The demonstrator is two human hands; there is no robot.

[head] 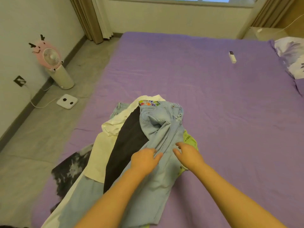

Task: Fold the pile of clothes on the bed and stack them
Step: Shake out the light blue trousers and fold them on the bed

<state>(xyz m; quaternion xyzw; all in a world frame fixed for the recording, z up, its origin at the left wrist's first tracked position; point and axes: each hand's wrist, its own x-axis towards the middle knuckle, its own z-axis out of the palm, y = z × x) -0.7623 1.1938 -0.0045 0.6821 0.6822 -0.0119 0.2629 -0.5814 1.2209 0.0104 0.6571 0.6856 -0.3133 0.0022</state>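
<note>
A loose pile of clothes lies at the near left of the purple bed (pixel 213 99). Light blue jeans (pixel 162 127) lie on top, running from the pile's far end towards me. Under them show a black garment (pixel 130 140), white garments (pixel 115 124), a lime green piece (pixel 190 140) and a black-and-white tie-dye piece (pixel 70 170). My left hand (pixel 144 159) lies on the jeans with its fingers gathering a fold of denim. My right hand (pixel 187 153) hovers just right of it over the jeans, fingers spread and slightly bent, holding nothing.
A white remote (pixel 232 57) lies far right on the bed, near a floral pillow (pixel 291 58). On the floor to the left stand a pink fan (pixel 52 63) and a white scale (pixel 67 101) with a cable. Bare purple sheet stretches right of the pile.
</note>
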